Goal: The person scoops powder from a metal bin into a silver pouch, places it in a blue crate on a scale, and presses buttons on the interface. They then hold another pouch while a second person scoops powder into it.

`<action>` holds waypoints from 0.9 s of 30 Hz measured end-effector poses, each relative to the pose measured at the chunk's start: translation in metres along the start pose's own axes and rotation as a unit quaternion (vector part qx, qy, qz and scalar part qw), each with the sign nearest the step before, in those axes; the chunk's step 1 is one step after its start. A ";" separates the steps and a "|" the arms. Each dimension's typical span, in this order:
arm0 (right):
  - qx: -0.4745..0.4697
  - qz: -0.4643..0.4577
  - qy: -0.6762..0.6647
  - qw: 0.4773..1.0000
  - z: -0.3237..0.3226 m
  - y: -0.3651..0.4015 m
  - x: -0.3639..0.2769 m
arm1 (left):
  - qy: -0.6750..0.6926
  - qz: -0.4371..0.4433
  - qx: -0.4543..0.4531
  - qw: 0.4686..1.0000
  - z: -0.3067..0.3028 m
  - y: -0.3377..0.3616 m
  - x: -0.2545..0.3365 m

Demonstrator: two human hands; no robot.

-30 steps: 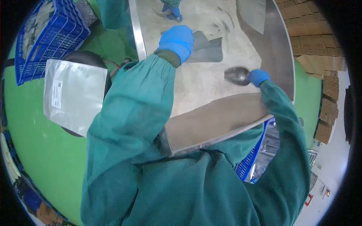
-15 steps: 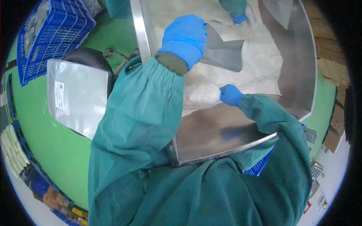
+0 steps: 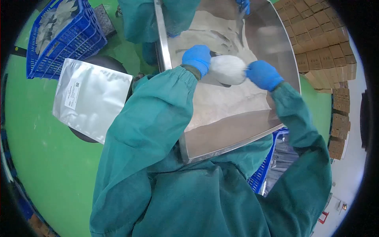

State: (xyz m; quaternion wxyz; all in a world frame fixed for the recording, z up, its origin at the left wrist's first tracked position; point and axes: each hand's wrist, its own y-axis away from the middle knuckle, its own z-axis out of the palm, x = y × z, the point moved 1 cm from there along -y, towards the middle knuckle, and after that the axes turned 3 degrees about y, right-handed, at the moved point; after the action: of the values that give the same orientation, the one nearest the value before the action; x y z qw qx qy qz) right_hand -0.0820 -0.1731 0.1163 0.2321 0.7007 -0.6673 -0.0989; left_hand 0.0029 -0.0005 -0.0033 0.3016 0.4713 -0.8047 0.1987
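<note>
My left hand (image 3: 197, 60), in a blue glove, is closed at the near end of a metal scoop (image 3: 215, 53); only dark edges of the scoop show. A rounded heap of white powder (image 3: 228, 69) covers most of it, between my two hands. My right hand (image 3: 263, 75), also gloved in blue, is closed at the heap's right side. I cannot tell what its fingers grip. Both hands are over a large steel trough (image 3: 225, 144), which holds a wide bed of off-white powder (image 3: 225, 104).
Another person's green sleeve (image 3: 140, 19) and blue-gloved hand (image 3: 244, 6) reach in from the top. At left, a silver pouch (image 3: 94, 98) lies on a round black seat (image 3: 104, 63), near a blue crate (image 3: 65, 47). Cardboard boxes (image 3: 316, 51) are stacked at right.
My left hand has come lower, bringing the scoop close to my right hand. My right hand has risen to the right with the white heap beside it. The view has shifted.
</note>
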 end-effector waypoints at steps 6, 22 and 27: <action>0.022 -0.036 0.212 0.976 -0.027 0.026 0.026 | 0.016 0.015 0.000 1.000 0.001 -0.003 -0.006; -0.148 -0.133 -0.173 0.965 0.387 -0.074 -0.073 | -0.047 -0.025 0.011 0.999 -0.010 -0.005 -0.009; -0.197 -0.151 -0.191 0.950 0.372 -0.059 -0.060 | -0.063 -0.024 -0.003 0.998 -0.010 -0.007 -0.009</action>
State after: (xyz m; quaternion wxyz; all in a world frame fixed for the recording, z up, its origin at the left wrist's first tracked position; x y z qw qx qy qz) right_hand -0.2012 -0.1863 -0.2457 0.2157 0.7016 -0.5531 -0.3940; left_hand 0.0156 0.0081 -0.0017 0.2563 0.5015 -0.8109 0.1590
